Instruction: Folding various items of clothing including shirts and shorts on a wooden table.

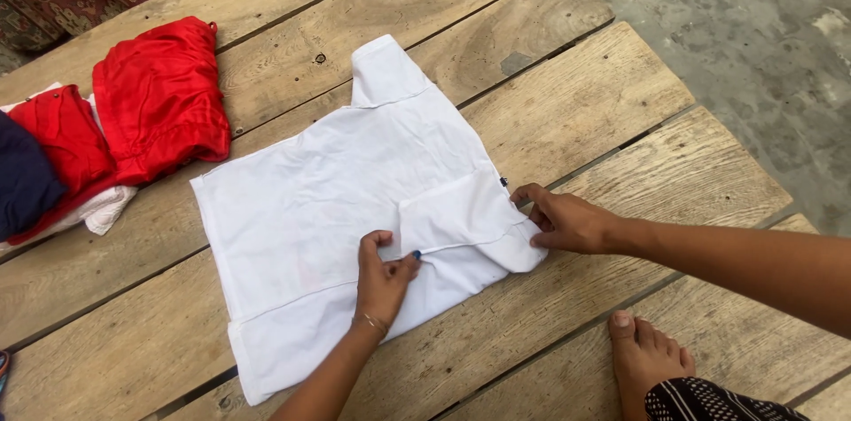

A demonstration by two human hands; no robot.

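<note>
A white t-shirt [310, 199] lies spread flat on the wooden plank platform [550, 102], one sleeve pointing to the far side. My left hand [383, 275] pinches the near sleeve's folded edge in the middle of the shirt. My right hand [563, 219] grips the shirt's right edge where the folded sleeve ends. The near sleeve is turned inward over the shirt's body.
Folded red garments [160, 97] with a dark blue one [22, 177] and a white one [106, 208] are piled at the left. My bare foot [643, 354] rests on the planks at the lower right. Concrete floor [753, 40] lies beyond the platform's right edge.
</note>
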